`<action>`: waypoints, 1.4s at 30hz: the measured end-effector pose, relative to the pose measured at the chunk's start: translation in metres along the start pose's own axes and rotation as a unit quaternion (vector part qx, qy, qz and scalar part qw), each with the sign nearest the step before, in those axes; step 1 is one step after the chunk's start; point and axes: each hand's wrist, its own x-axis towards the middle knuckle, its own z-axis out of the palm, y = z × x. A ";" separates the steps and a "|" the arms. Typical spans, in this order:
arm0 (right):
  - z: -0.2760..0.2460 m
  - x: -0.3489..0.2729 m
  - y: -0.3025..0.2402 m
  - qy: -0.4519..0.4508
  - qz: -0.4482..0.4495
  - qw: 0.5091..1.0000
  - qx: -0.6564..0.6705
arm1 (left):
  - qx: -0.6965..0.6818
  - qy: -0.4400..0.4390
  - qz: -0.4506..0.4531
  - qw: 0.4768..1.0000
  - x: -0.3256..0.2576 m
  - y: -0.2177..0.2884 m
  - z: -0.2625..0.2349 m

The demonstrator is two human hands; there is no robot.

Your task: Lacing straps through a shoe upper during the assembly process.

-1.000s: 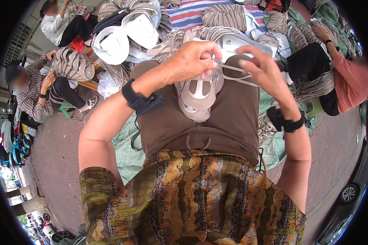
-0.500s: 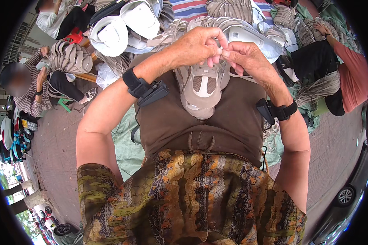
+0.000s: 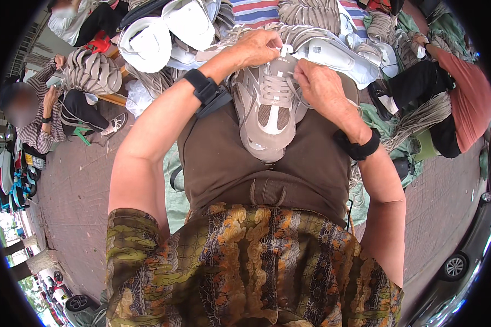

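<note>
A beige-grey sneaker upper (image 3: pixel 267 133) with mesh panels rests on my brown-trousered lap, its toe toward me. Pale shoelaces (image 3: pixel 276 90) cross its front in several rows. At the top of the tongue is a small white loop (image 3: pixel 284 50). My left hand (image 3: pixel 256 48) is closed beside that loop, its fingertips pressed together; whatever lies between them is hidden. Over the upper's right side, my right hand (image 3: pixel 323 86) has curled fingers close to a loose stretch of lace, and its grip is partly hidden.
Stacked beige uppers (image 3: pixel 309 16) and white-lined ones (image 3: pixel 145 44) lie beyond my knees on a striped sheet (image 3: pixel 253 12). At left, a person in a checked shirt (image 3: pixel 37 109) sits by another stack; a person in a rust-coloured top (image 3: pixel 463 98) is at right. A dark car (image 3: pixel 469 248) stands lower right.
My hands, which met above the upper with fingertips around something small and white, have parted. The left moved slightly left, the right down toward the laces, uncovering the tongue.
</note>
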 end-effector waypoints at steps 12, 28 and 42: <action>0.001 0.012 -0.018 -0.081 -0.072 0.986 -0.125 | -0.111 -0.028 0.009 0.993 -0.005 -0.023 0.006; 0.021 0.012 -0.014 -0.054 -0.081 0.995 0.003 | -0.111 -0.130 0.018 0.985 -0.005 -0.026 -0.008; 0.019 -0.001 -0.028 -0.015 -0.076 0.993 -0.091 | -0.214 -0.218 -0.046 0.951 -0.013 -0.014 -0.013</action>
